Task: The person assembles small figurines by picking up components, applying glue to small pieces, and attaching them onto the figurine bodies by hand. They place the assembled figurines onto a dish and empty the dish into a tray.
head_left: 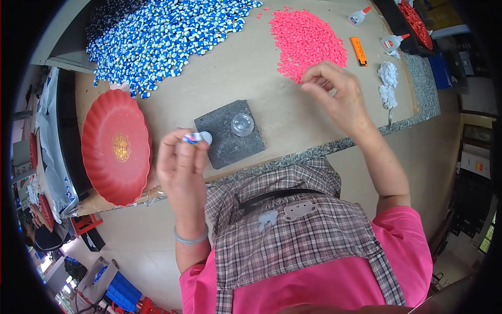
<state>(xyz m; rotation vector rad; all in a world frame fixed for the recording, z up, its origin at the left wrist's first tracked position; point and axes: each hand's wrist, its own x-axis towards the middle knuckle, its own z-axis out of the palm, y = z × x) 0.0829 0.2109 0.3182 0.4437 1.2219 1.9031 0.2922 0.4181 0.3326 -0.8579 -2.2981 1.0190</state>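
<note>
My left hand (180,157) is raised over the near edge of a dark grey block. Between its thumb and fingers it pinches a small blue-and-white piece (192,138) with a spot of pink on it. At the near corner of the pink pile (308,44), my right hand (337,91) has its thumb and forefinger drawn together; whatever they hold is too small to make out. The grey block (222,123) carries a small clear round dish (242,125). A white disc (207,137) shows just beside my left fingers.
A big heap of blue-and-white pieces (167,39) covers the far left. Nearer stands a red scalloped tray (99,131). To the right lie an orange lighter (358,51), two red-tipped glue bottles (357,17), and crumpled white tissue (388,81). A granite edge (293,154) borders the table.
</note>
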